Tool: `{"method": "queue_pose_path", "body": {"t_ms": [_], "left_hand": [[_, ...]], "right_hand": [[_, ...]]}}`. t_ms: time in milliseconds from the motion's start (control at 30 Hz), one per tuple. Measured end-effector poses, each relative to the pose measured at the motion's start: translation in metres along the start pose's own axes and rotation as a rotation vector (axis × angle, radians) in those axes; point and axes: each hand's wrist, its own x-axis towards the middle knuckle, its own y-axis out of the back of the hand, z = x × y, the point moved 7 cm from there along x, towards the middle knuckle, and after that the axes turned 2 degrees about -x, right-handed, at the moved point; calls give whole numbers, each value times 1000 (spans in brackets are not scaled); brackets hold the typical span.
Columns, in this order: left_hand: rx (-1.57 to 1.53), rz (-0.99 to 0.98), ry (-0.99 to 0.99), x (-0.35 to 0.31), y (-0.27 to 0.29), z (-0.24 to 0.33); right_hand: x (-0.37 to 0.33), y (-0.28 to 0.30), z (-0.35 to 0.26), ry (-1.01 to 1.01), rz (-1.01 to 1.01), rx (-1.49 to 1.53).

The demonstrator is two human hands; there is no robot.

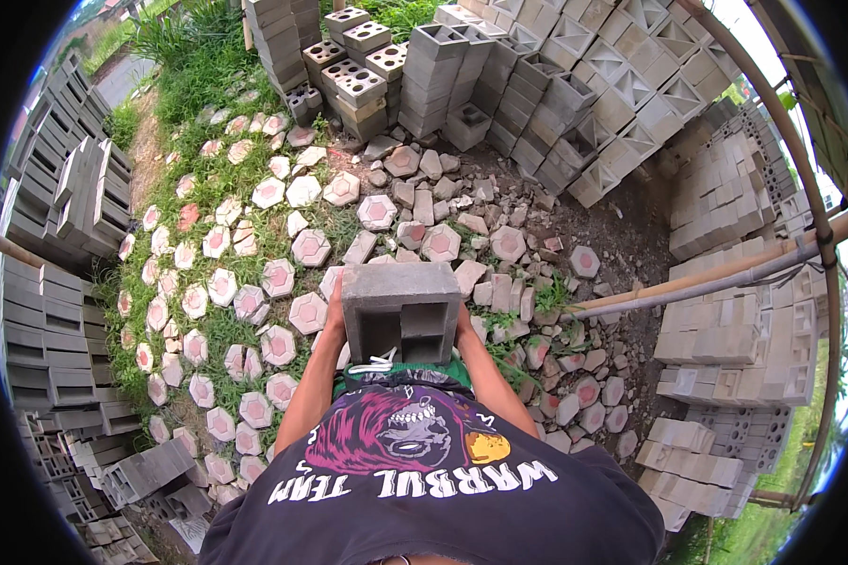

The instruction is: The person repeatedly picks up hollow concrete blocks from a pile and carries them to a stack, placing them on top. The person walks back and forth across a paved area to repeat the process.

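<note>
A grey hollow concrete block is held in front of my waist, its hollow openings facing me. My left hand grips its left side, with the fingers mostly hidden along the block. On the opposite side my right hand presses against the block, and only part of that hand shows. Both forearms reach forward from my dark printed shirt. Below the block, a white drawstring hangs at my green waistband.
Hexagonal pavers lie in grass to the left; broken rubble covers the ground ahead. Stacked hollow blocks rise at the far side, with more block stacks at left and right. A bamboo pole juts in from the right.
</note>
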Motion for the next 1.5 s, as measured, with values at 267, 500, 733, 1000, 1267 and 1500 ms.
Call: {"method": "queue_pose_path", "body": {"t_ms": [267, 500, 733, 1000, 1267, 1500], "left_hand": [[183, 15, 10, 132, -116, 23], [595, -21, 170, 223, -186, -24], [937, -203, 314, 287, -287, -64], [1004, -323, 293, 393, -387, -60], [801, -193, 181, 504, -443, 12], [368, 50, 48, 539, -424, 67]], "right_hand": [[83, 45, -101, 5, -55, 203], [96, 101, -136, -2, 75, 328], [111, 161, -180, 41, 242, 409], [167, 208, -269, 44, 341, 353], [247, 205, -429, 1, 326, 145], [351, 157, -537, -38, 185, -82]]}}
